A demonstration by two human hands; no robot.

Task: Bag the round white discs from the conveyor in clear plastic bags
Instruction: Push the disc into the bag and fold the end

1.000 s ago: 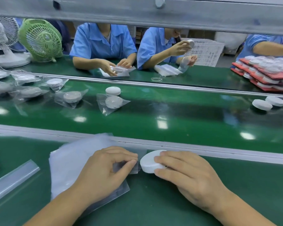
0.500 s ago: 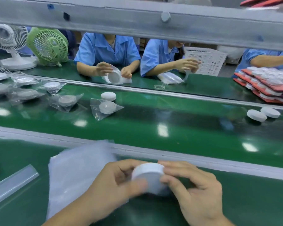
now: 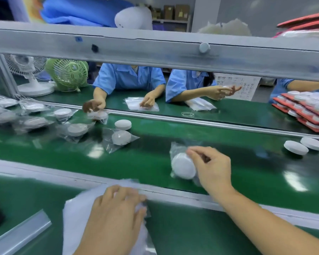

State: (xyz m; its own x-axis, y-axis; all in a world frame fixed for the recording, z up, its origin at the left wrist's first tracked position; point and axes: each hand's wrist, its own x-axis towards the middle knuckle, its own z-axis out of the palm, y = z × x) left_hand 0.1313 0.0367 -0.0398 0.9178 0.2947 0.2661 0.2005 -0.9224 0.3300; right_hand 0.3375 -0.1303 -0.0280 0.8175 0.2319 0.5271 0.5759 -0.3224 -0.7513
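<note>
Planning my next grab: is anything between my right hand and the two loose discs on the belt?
Nothing visible; only bare belt lies between right hand and loose discs, though that hand holds a bagged disc.

Nothing legible anywhere at this moment. The cardboard boxes (image 3: 175, 11) on the far shelf carry pale labels (image 3: 181, 14), but they are too small and blurred to read. A blue mark (image 3: 78, 39) on the grey overhead rail (image 3: 155, 50) is only a smudge, with no letters or numbers to make out.
</note>
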